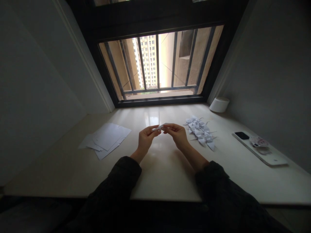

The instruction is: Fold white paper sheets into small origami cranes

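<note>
Fingers: I have both sets pinching, thumbs and fingertips of the left hand and the right hand pressed on one small fold.
Fold: between the two sets of fingertips, at three o'clock from the left ones and nine o'clock from the right ones, held over the sill; its creases are too small for me to read.
Long axis: as I see it, from just under nine o'clock to just above three, tipped up slightly at the right end.
Nearer hand: neither; I see both touching the fold, one near each end.
Sleeves: two dark cuffs, one behind each wrist, at about seven and five o'clock from the fold.
Cranes: a white paper heap at three o'clock, just beside my right hand and nearer to it than to my left.
Sheets: a loose, overlapping stack between eight and nine o'clock, nearer my left hand.
White cylinder: at two o'clock, by the right wall.
Phone: between three and four o'clock, back up, beyond the cranes.
Window: at twelve o'clock, barred.
Count: one fold, two hands, one phone, one cylinder, one window; at least three sheets; several cranes, too overlapped for me to number.
</note>
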{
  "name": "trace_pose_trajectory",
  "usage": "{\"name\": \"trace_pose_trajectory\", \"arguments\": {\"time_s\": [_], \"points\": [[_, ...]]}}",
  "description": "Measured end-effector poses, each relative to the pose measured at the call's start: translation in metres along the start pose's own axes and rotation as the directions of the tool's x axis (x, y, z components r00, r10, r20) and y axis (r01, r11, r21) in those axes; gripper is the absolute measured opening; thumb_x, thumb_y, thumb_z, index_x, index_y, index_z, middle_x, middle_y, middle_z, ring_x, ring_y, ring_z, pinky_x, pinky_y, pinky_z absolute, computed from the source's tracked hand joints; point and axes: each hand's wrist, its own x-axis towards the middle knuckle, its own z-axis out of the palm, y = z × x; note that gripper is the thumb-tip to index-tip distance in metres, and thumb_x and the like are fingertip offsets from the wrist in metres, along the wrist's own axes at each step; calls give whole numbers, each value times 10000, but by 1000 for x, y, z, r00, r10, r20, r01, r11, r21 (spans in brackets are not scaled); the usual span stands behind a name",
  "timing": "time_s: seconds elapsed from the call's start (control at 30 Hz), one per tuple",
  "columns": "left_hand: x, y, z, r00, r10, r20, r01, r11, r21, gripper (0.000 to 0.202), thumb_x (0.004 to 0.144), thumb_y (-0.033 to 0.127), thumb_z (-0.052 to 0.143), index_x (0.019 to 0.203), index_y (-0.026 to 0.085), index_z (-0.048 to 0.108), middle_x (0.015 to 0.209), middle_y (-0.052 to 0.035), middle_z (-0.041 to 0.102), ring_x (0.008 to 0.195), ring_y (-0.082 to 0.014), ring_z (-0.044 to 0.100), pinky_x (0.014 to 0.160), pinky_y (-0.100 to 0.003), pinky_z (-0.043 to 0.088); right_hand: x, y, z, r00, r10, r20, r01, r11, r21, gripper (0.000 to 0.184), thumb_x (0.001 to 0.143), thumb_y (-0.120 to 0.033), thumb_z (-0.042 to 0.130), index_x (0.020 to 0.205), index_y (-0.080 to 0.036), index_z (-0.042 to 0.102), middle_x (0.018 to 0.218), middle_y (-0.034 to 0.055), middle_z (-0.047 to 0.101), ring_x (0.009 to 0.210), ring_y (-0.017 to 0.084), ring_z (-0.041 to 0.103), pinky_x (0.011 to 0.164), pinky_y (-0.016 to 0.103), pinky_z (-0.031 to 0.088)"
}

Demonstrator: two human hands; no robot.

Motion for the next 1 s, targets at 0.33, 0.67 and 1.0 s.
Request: {"name": "trace_pose_trajectory", "arguments": {"time_s": [0.33, 0.67, 1.0], "points": [[0, 8, -7, 987, -89, 136, 91, 996, -12, 413, 653, 340, 758, 1022, 162, 705, 948, -93, 730, 931, -257, 673, 929, -441, 473, 4, -2, -6, 999, 49, -20, -49, 998, -25, 314, 544, -361, 825, 801, -201, 741, 661, 25, 714, 580, 170, 642, 648, 346, 524], [2, 10, -13, 982, -89, 166, 90, 996, 1, 581, 709, 376, 711, 1237, 170, 582, 934, -88, 733, 947, -256, 671, 936, -431, 462, 6, -1, -7, 999, 51, -13, -51, 999, -8, 301, 567, -372, 813, 793, -192, 729, 674, 24, 714, 585, 168, 650, 660, 345, 529], [6, -2, -13, 989, -66, 129, 25, 954, 299, 412, 718, 496, 668, 892, 124, 710, 828, -122, 732, 776, -221, 693, 673, -307, 523, 5, 5, -5, 996, -71, 58, 81, 977, -199, 251, 634, -375, 768, 740, -189, 638, 556, -17, 632, 574, 177, 650, 611, 314, 519]]}}
